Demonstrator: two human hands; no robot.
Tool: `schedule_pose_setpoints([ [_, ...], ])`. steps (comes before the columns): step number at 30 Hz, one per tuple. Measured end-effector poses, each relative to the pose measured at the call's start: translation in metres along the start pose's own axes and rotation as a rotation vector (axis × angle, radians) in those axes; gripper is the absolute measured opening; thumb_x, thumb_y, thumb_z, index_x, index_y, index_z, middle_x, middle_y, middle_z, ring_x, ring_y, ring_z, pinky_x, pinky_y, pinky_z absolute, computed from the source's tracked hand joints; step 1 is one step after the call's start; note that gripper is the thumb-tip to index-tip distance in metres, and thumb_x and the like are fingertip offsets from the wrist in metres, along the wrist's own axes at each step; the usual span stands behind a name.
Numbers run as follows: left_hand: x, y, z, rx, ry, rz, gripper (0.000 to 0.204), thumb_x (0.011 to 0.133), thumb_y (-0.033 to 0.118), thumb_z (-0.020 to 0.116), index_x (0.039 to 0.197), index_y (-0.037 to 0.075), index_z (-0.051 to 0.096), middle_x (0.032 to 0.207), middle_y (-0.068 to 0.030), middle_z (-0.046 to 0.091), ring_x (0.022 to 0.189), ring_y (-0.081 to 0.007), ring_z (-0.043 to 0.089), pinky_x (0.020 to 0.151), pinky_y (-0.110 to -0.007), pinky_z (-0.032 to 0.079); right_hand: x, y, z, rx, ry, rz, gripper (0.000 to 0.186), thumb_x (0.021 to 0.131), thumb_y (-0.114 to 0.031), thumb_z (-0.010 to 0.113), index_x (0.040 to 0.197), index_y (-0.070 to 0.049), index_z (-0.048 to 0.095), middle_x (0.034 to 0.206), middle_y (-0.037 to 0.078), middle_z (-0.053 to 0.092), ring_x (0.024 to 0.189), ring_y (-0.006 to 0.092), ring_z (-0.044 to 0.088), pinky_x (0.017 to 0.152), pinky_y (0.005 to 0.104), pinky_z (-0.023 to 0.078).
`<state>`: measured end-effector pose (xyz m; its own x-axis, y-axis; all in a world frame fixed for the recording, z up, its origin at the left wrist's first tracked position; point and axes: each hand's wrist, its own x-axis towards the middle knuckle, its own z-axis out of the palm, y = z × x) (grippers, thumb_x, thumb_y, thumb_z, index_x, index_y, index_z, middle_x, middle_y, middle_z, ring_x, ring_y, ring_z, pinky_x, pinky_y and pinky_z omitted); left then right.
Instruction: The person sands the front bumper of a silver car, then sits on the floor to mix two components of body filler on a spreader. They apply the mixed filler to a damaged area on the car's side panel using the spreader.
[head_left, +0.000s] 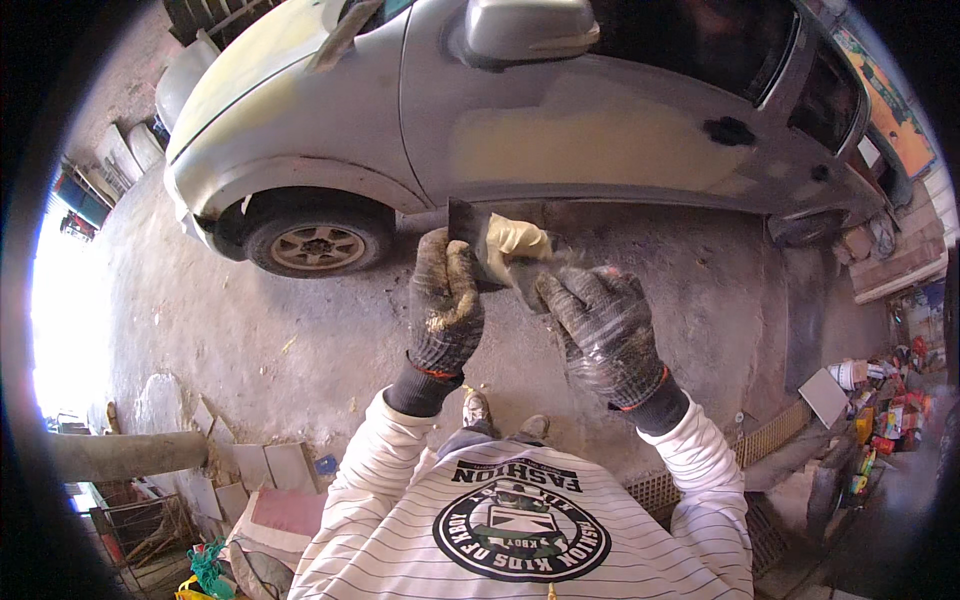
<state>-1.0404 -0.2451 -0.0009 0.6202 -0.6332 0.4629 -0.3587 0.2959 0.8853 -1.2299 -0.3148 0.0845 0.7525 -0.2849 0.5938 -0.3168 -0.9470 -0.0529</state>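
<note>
In a dirty grey knit glove, my left hand (447,300) is closed on a dark flat putty plate (468,222), held upright in front of me. My right hand (608,325), gloved likewise, grips a putty spreader (528,285) whose edge meets or nearly meets the plate. A thick lump of cream-coloured putty (517,238) sits between the two tools; which one bears it I cannot tell. Past my hands stands a silver car (425,110), with a wide yellowish patch (570,145) on its door and more yellow on the front fender.
The car's front wheel (320,245) stands on the stained concrete floor (300,340). Cans, boxes and bottles (905,410) crowd the right side, near a white square panel (823,398). Along the lower left lie a thick pipe (130,455) and several loose tiles (270,465).
</note>
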Motion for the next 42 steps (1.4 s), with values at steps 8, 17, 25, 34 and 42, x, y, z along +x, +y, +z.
schedule_pose_setpoints([
  [8, 0.000, 0.004, 0.013, 0.257, -0.083, 0.292, 0.022, 0.092, -0.003, 0.048, 0.114, -0.005, 0.050, 0.100, -0.0149, 0.058, 0.087, -0.0179, 0.057, 0.078, -0.027, 0.046, -0.010, 0.000, -0.001, -0.008, 0.077, 0.091, 0.039, 0.068, -0.003, 0.064, 0.108, -0.006, 0.064, 0.098, 0.011, 0.063, 0.092, 0.0287, 0.060, 0.085, 0.0443, 0.046],
  [17, 0.004, 0.020, -0.001, -0.175, -0.268, -0.110, 0.017, 0.099, 0.011, 0.049, 0.113, 0.002, 0.054, 0.095, -0.0018, 0.058, 0.085, -0.0082, 0.052, 0.075, -0.023, 0.046, -0.010, 0.031, -0.018, 0.368, 0.047, 0.186, 0.028, 0.082, -0.003, 0.062, 0.110, -0.005, 0.065, 0.102, 0.014, 0.066, 0.093, 0.0301, 0.064, 0.085, 0.0397, 0.050],
  [25, 0.002, 0.020, -0.009, 0.022, -0.057, 0.252, 0.020, 0.099, 0.004, 0.044, 0.116, -0.001, 0.053, 0.110, -0.0085, 0.056, 0.097, -0.0132, 0.054, 0.087, -0.027, 0.046, -0.037, 0.040, -0.016, 0.191, 0.217, 0.367, 0.020, 0.088, -0.008, 0.060, 0.107, -0.002, 0.063, 0.095, 0.016, 0.066, 0.086, 0.0288, 0.065, 0.077, 0.0353, 0.051],
  [34, -0.004, 0.026, -0.006, 0.046, -0.116, 0.203, 0.021, 0.098, 0.004, 0.041, 0.116, -0.003, 0.051, 0.105, -0.0111, 0.056, 0.095, -0.0155, 0.053, 0.085, -0.027, 0.044, -0.064, -0.019, 0.048, 1.021, 0.219, 1.089, 0.023, 0.097, -0.023, 0.055, 0.098, 0.000, 0.059, 0.080, 0.008, 0.064, 0.067, 0.0112, 0.059, 0.057, 0.0274, 0.048],
  [42, -0.018, 0.043, -0.003, -0.013, -0.431, 0.006, 0.022, 0.098, 0.003, 0.044, 0.118, -0.003, 0.047, 0.111, -0.0105, 0.054, 0.102, -0.0156, 0.051, 0.087, -0.027, 0.042, -0.055, -0.016, 0.057, 0.773, 0.066, 1.043, 0.023, 0.096, -0.022, 0.053, 0.096, 0.001, 0.057, 0.079, 0.016, 0.063, 0.072, 0.0234, 0.064, 0.063, 0.0358, 0.050],
])
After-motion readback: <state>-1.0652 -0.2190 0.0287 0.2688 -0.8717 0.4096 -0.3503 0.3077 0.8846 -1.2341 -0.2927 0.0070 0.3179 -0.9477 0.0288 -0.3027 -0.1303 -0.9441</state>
